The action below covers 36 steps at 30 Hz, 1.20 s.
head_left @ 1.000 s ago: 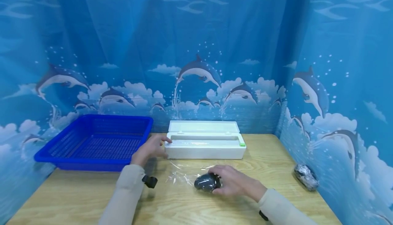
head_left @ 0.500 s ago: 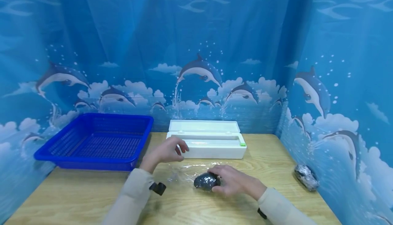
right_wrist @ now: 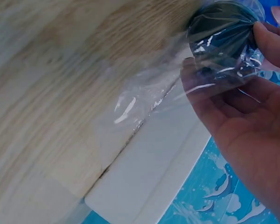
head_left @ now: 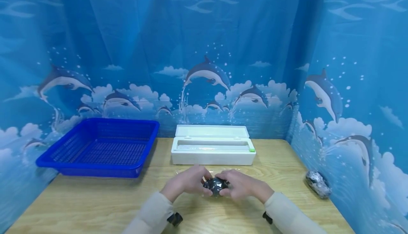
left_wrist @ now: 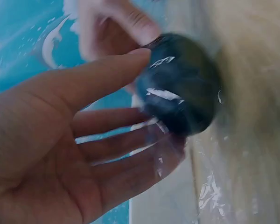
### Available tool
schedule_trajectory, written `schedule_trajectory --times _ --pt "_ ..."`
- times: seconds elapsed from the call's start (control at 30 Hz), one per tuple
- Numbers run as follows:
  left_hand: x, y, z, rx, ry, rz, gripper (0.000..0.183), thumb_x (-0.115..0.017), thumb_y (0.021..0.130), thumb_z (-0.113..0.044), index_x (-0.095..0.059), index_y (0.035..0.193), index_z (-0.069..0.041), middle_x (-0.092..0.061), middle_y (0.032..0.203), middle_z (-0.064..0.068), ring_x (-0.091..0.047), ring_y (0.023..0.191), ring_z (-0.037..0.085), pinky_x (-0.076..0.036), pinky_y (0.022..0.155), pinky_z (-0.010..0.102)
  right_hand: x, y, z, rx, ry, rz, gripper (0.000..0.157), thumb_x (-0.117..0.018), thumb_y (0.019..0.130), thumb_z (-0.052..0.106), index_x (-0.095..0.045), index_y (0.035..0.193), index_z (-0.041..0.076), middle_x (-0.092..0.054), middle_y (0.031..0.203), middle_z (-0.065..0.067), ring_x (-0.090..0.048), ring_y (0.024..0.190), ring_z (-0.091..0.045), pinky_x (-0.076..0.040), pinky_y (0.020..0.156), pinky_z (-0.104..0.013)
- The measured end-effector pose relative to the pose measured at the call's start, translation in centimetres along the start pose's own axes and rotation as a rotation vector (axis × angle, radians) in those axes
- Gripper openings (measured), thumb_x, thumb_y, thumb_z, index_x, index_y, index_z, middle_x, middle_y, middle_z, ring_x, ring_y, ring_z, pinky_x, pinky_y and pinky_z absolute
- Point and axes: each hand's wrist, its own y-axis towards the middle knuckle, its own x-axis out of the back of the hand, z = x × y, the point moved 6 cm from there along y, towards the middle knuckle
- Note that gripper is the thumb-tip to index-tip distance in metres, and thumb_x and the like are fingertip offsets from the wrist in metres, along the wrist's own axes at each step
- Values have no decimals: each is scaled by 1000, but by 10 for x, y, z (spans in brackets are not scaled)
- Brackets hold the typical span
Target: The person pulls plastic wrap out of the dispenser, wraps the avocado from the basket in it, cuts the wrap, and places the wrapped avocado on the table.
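A dark, glossy, egg-shaped object (head_left: pixel 215 185) sits low over the wooden table, between both hands. My left hand (head_left: pixel 190 181) grips its left side, the thumb on the near side and the fingers beyond it. From the right, my right hand (head_left: pixel 243 184) holds the other end between thumb and fingers. Clear cling film (right_wrist: pixel 135 100) lies over the object and is gathered near the right thumb. In the left wrist view, film also covers some left fingers (left_wrist: pixel 140 161). Behind the hands stands a white cling film dispenser (head_left: pixel 213 158), its lid raised and a roll inside.
A blue perforated plastic basket (head_left: pixel 98 172) stands at the back left of the table (head_left: pixel 95 205). At the right edge lies a dark object wrapped in shiny film (head_left: pixel 318 184). A blue dolphin-print curtain (head_left: pixel 204 32) encloses the back and sides.
My left hand has moved from the dispenser's left end, right and toward me, and now grips the egg-shaped object. The right hand has stayed on it, and film now covers more of it.
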Motion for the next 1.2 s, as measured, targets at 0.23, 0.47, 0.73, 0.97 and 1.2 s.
schedule_trajectory --times 0.23,0.47,0.73,0.97,1.2 --pt "-10 2 3 28 27 -74 50 -93 73 -33 -73 112 -8 -77 105 2 -68 93 10 -58 91 29 -2 5 -9 -1 140 3 53 -72 94 23 -59 139 -2 -73 123 -11 -66 99 -5 -56 87 -21" --pt "-15 9 7 -13 84 -123 45 -91 76 -29 -74 112 -8 -77 106 3 -69 96 13 -58 91 29 7 2 -7 -72 87 10 61 -71 96 32 -55 144 -2 -69 133 -16 -69 111 -21 -58 97 -37" --pt "-14 13 5 24 84 -103 34 -89 78 -29 -77 103 -9 -78 95 1 -68 82 7 -56 79 20 28 1 26 -162 -72 -100 37 -84 85 17 -74 115 0 -77 113 -14 -72 100 -25 -60 90 -43" --pt "-16 10 6 48 56 -94 29 -88 80 -28 -75 98 -9 -74 87 -1 -60 71 1 -53 70 16 25 6 33 -214 -43 -94 30 -87 79 9 -76 106 0 -78 101 -12 -71 87 -16 -61 78 -32" --pt "-18 7 12 154 22 -59 36 -82 86 -35 -68 109 -10 -73 101 3 -65 85 9 -58 81 27 25 7 29 -180 6 -117 39 -88 74 3 -74 110 -3 -77 108 -18 -72 97 -28 -61 90 -47"
